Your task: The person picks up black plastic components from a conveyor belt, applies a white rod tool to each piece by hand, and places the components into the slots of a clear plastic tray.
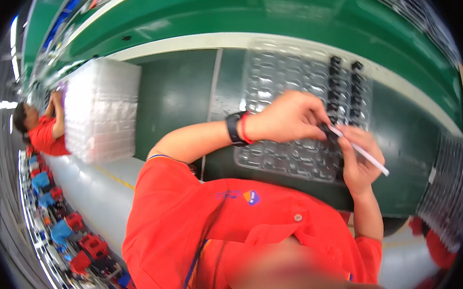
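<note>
My left hand (291,116), with a dark band and a red cord at its wrist, pinches a small black part (329,132) between thumb and fingertips. My right hand (362,158) is closed on a slim white stick (371,160), whose upper end meets the black part. Both hands are over a clear plastic tray (278,73) with rows of moulded pockets. Two columns of small black parts (355,91) fill pockets on its right side; my hands cover some of the lower pockets. The exact kind of the black part is too small to tell.
The tray lies on a dark green worktop (174,88) with a pale rim. A tall stack of clear trays (102,110) stands at left, and another tray stack (446,184) at far right. Beyond the left stack, a person in red (49,133) works.
</note>
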`<state>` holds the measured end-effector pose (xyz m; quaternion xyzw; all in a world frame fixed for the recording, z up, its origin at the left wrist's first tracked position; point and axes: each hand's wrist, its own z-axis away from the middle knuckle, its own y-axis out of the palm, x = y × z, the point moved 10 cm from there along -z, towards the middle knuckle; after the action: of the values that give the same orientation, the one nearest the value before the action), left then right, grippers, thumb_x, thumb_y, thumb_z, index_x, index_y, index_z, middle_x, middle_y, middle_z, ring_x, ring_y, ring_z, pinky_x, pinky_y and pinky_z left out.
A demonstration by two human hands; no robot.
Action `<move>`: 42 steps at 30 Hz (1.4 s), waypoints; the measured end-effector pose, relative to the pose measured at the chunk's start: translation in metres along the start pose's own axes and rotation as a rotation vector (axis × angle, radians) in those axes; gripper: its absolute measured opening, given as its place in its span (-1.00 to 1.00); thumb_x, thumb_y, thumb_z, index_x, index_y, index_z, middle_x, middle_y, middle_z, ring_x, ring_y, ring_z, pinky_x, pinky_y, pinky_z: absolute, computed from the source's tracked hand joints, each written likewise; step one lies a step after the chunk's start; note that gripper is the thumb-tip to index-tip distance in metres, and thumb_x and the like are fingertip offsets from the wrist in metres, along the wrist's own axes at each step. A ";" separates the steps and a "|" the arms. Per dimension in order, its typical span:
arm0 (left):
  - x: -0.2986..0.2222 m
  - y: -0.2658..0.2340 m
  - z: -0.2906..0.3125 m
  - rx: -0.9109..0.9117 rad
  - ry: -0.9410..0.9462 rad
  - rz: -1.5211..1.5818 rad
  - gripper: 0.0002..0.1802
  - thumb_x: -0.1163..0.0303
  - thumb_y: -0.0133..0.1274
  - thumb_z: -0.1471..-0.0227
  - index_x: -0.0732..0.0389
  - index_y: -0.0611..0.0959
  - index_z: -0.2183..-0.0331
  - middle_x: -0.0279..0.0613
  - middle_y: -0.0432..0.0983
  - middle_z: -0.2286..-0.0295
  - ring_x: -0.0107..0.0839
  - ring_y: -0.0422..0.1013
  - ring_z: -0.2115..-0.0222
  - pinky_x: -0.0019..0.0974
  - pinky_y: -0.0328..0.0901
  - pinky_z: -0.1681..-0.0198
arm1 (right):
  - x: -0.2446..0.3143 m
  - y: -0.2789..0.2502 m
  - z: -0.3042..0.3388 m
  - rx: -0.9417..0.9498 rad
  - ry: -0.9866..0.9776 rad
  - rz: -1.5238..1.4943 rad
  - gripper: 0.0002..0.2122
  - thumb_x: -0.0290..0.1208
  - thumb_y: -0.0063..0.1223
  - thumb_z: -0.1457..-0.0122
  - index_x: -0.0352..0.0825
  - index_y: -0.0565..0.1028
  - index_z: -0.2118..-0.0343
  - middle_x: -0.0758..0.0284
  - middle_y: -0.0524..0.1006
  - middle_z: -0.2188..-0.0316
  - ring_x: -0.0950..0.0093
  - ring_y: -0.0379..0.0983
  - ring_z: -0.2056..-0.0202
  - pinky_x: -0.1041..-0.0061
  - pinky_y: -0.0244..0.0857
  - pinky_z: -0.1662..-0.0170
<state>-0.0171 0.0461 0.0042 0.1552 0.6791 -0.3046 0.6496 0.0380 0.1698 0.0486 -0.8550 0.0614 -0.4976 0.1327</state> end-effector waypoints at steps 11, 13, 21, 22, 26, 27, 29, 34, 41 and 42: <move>0.024 0.002 0.001 -0.034 -0.226 0.224 -0.80 0.59 0.25 0.19 0.37 0.53 0.47 -0.16 0.58 0.55 -0.54 0.52 0.50 -0.55 0.37 0.47 | -0.004 0.001 -0.006 -0.015 0.030 0.030 -0.88 -0.69 0.10 -0.02 -0.46 0.51 0.34 0.18 0.57 0.38 0.38 0.52 0.31 0.50 0.39 0.23; 0.022 0.003 0.001 -0.030 -0.239 0.215 -0.80 0.59 0.25 0.19 0.37 0.53 0.47 -0.15 0.58 0.54 -0.54 0.52 0.50 -0.54 0.38 0.47 | -0.006 0.004 -0.005 -0.002 0.038 0.053 -0.88 -0.69 0.11 -0.02 -0.46 0.51 0.34 0.19 0.57 0.37 0.39 0.52 0.31 0.51 0.39 0.24; 0.020 0.001 0.002 -0.050 -0.232 0.167 -0.79 0.58 0.26 0.20 0.37 0.53 0.50 -0.15 0.58 0.54 -0.56 0.52 0.50 -0.54 0.39 0.46 | -0.005 0.009 -0.006 0.041 0.005 0.098 -0.88 -0.69 0.12 -0.01 -0.45 0.53 0.36 0.21 0.58 0.37 0.41 0.54 0.33 0.53 0.41 0.28; 0.019 0.001 0.002 -0.051 -0.220 0.159 -0.80 0.58 0.26 0.19 0.36 0.52 0.50 -0.15 0.58 0.53 -0.56 0.52 0.49 -0.54 0.39 0.46 | -0.005 0.009 -0.005 0.039 0.003 0.107 -0.88 -0.69 0.12 -0.01 -0.45 0.53 0.35 0.21 0.58 0.37 0.41 0.54 0.34 0.53 0.41 0.28; 0.017 0.001 0.002 -0.053 -0.194 0.170 -0.80 0.58 0.25 0.19 0.35 0.51 0.51 -0.15 0.58 0.51 -0.56 0.52 0.48 -0.53 0.41 0.43 | -0.004 0.010 -0.006 0.045 0.004 0.111 -0.88 -0.69 0.12 0.00 -0.46 0.53 0.35 0.21 0.58 0.38 0.41 0.54 0.35 0.54 0.41 0.28; 0.017 0.001 0.002 -0.055 -0.194 0.170 -0.80 0.58 0.25 0.19 0.35 0.51 0.51 -0.15 0.58 0.51 -0.56 0.52 0.48 -0.53 0.41 0.43 | -0.004 0.011 -0.006 0.046 0.004 0.111 -0.88 -0.69 0.12 0.00 -0.46 0.53 0.35 0.21 0.58 0.38 0.41 0.54 0.35 0.54 0.41 0.28; 0.018 0.002 0.002 -0.056 -0.186 0.161 -0.80 0.60 0.25 0.19 0.35 0.51 0.52 -0.15 0.58 0.50 -0.55 0.53 0.47 -0.53 0.42 0.42 | -0.004 0.011 -0.007 0.045 0.005 0.117 -0.88 -0.69 0.13 0.00 -0.46 0.54 0.36 0.21 0.58 0.39 0.42 0.54 0.36 0.54 0.42 0.29; 0.014 0.000 0.001 -0.063 -0.167 0.102 -0.80 0.61 0.25 0.20 0.36 0.51 0.52 -0.15 0.57 0.49 -0.53 0.53 0.45 -0.51 0.43 0.40 | -0.004 0.011 -0.008 0.046 -0.017 0.138 -0.89 -0.68 0.14 0.00 -0.46 0.54 0.36 0.21 0.58 0.39 0.42 0.54 0.36 0.55 0.42 0.30; 0.009 -0.001 0.005 -0.095 -0.082 0.010 -0.83 0.60 0.20 0.18 0.32 0.53 0.46 -0.20 0.57 0.53 -0.53 0.50 0.50 -0.47 0.38 0.43 | -0.002 0.014 -0.007 0.061 -0.025 0.194 -0.89 -0.66 0.15 0.00 -0.44 0.55 0.37 0.23 0.59 0.39 0.44 0.54 0.40 0.57 0.41 0.34; 0.008 -0.001 0.004 -0.091 -0.082 0.011 -0.83 0.60 0.20 0.18 0.32 0.53 0.46 -0.20 0.57 0.53 -0.53 0.50 0.50 -0.47 0.38 0.43 | -0.003 0.014 -0.006 0.059 -0.023 0.196 -0.89 -0.66 0.15 0.00 -0.44 0.55 0.37 0.23 0.59 0.39 0.44 0.54 0.40 0.57 0.41 0.34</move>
<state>-0.0153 0.0416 -0.0031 0.1165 0.6641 -0.2757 0.6851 0.0314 0.1562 0.0453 -0.8462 0.1283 -0.4741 0.2065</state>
